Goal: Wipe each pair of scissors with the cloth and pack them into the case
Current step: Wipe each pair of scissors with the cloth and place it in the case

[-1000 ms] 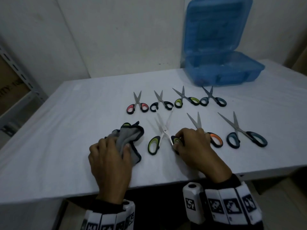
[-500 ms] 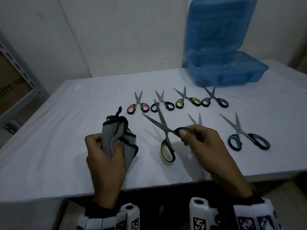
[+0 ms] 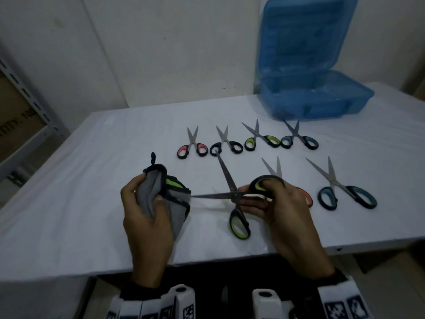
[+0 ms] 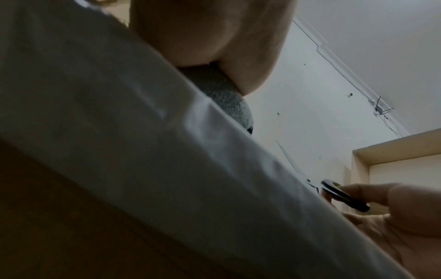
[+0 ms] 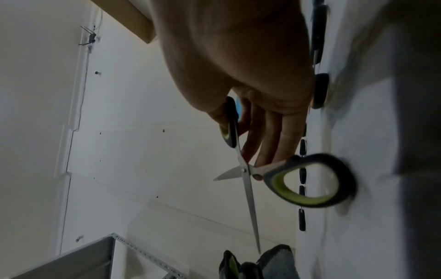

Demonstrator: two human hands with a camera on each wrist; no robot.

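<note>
Scissors with lime-green handles are held above the white counter, blades spread wide. The right hand has its grip curled round the upper handle loop, fingers threaded through it; the other loop hangs low. One blade tip points into the grey cloth, seemingly touching it, which the left hand grips bunched. Six more pairs lie on the counter, and the blue case stands open at the far right.
</note>
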